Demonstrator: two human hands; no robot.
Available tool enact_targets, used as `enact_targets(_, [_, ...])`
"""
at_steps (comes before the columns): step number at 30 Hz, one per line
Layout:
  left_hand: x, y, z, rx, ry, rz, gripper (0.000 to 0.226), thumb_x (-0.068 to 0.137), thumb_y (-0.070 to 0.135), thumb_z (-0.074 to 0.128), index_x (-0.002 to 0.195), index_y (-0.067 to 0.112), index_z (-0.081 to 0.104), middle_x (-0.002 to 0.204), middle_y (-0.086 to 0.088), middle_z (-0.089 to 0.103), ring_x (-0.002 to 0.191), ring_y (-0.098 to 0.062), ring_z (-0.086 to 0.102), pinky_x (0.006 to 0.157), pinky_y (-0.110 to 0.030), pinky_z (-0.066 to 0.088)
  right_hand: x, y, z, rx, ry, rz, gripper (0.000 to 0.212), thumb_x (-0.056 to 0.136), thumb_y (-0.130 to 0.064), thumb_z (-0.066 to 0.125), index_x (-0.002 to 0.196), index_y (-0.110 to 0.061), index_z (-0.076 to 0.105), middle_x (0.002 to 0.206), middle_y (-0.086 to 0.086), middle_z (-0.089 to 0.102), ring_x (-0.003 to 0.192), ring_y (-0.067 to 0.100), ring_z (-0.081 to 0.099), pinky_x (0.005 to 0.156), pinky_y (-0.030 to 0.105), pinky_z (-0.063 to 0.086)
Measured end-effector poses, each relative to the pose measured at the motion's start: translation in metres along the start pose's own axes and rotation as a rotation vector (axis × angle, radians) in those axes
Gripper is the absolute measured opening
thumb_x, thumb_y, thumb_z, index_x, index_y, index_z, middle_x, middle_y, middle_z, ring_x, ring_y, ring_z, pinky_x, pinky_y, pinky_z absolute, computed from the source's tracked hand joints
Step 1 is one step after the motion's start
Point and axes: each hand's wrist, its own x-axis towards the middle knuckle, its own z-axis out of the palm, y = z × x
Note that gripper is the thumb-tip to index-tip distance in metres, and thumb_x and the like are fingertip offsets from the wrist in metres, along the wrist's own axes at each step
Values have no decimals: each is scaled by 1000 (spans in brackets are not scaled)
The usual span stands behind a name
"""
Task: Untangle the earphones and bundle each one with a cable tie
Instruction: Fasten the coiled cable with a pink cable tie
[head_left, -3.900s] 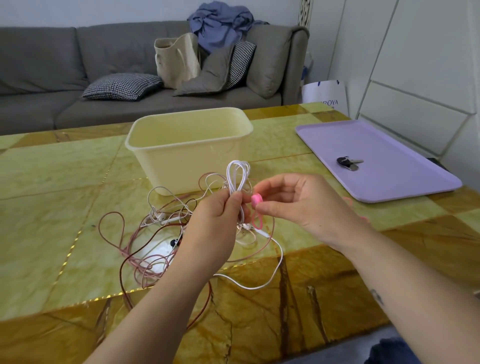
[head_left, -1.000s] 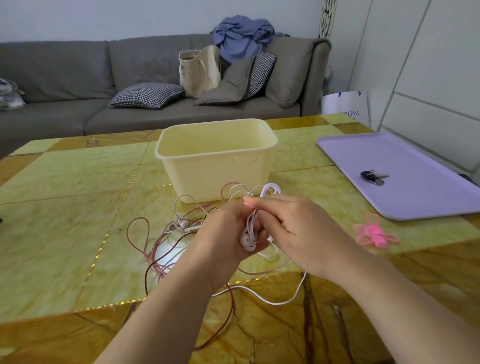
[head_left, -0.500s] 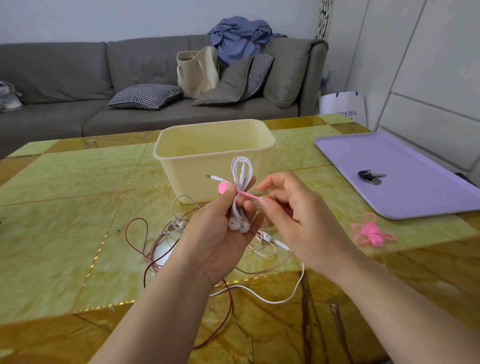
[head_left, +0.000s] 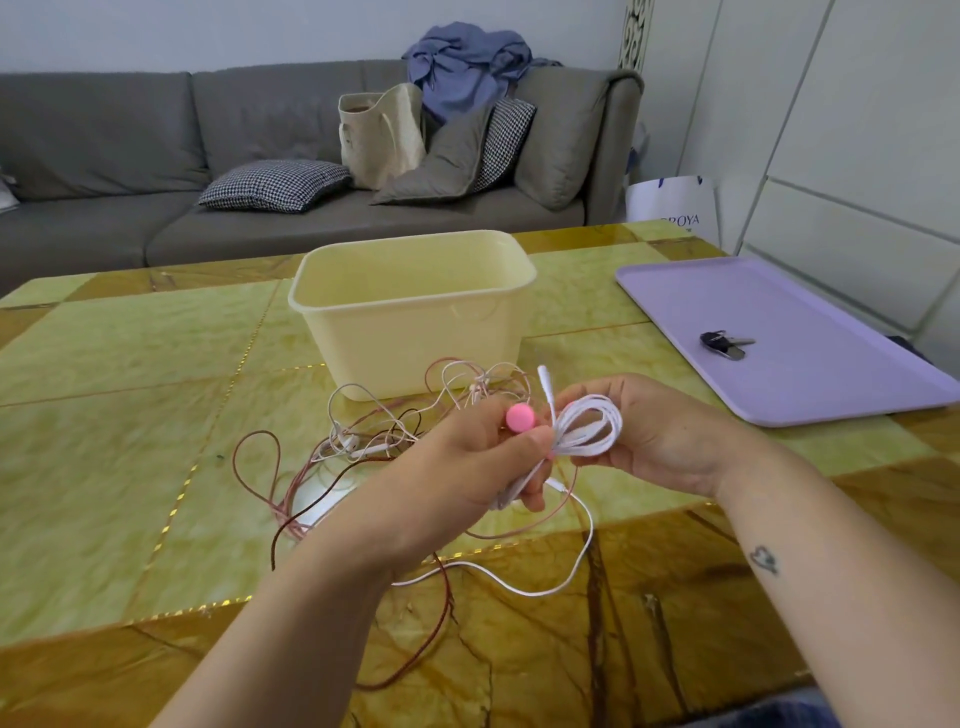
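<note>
A coiled white earphone (head_left: 589, 428) lies sideways between both hands above the table. My left hand (head_left: 467, 467) pinches the coil's waist, where the round pink head of a cable tie (head_left: 520, 417) sticks up. My right hand (head_left: 660, 431) grips the coil's looped end from the right. The earphone's plug points upward beside the pink head. A tangle of pink, dark red and white earphone cables (head_left: 363, 447) lies on the table behind and under my left hand. A loose white cable (head_left: 561, 582) trails toward the near edge.
A cream plastic tub (head_left: 415, 312) stands just beyond the tangle. A purple tray (head_left: 810, 364) at the right carries a key (head_left: 722, 343). The green and brown marble table (head_left: 130, 415) stretches left. A grey sofa with cushions and a bag stands behind.
The white coil has turned from upright to sideways, its loops now pointing right into my right hand. The pink tie now sits around the coil's waist. The spare pink ties at right are hidden behind my right arm.
</note>
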Motion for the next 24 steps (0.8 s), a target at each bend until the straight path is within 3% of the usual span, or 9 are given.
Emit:
enact_targets(5, [-2,-1,5,250,-103,-14,24,96,31,49,84,12,55,65,9,61,59,-4,47,59,-17,37,-4,-1,-6,-41,-9,45,10,70,-9,64,77,-10,70,68,0,68,61,5,63,60,16,51])
enact_targets(9, [-2,-5,6,348,-191,-80,25,97,35,48,80,17,56,65,10,61,63,-11,48,60,-24,38,-6,-6,-2,-213,-23,47,10,67,-13,71,77,-15,71,71,-1,69,68,4,63,66,15,50])
enact_targets(14, [4,-12,7,390,54,-175,29,96,37,46,80,15,55,65,9,61,64,-18,57,66,-33,46,-9,-15,9,-451,154,-109,8,77,-12,75,81,-18,72,72,-7,70,70,1,63,67,10,48])
enact_targets(17, [8,-15,6,332,195,-196,29,95,40,44,78,18,51,60,11,59,67,-11,62,75,-34,48,-12,-20,12,-518,243,-182,7,77,-17,76,81,-19,72,78,0,73,73,7,66,74,18,51])
enact_targets(21, [9,-19,9,280,237,-202,24,96,40,45,83,20,47,62,10,57,64,-5,62,78,-35,48,-16,-25,13,-552,216,-157,5,79,-19,74,83,-18,72,81,-1,75,82,12,70,85,29,52])
enact_targets(24, [10,-19,14,300,255,-168,14,96,39,46,86,28,48,61,9,59,64,-8,63,69,-31,49,-20,-27,16,-613,205,-134,3,81,-23,72,83,-21,72,79,-6,74,77,7,69,80,26,52])
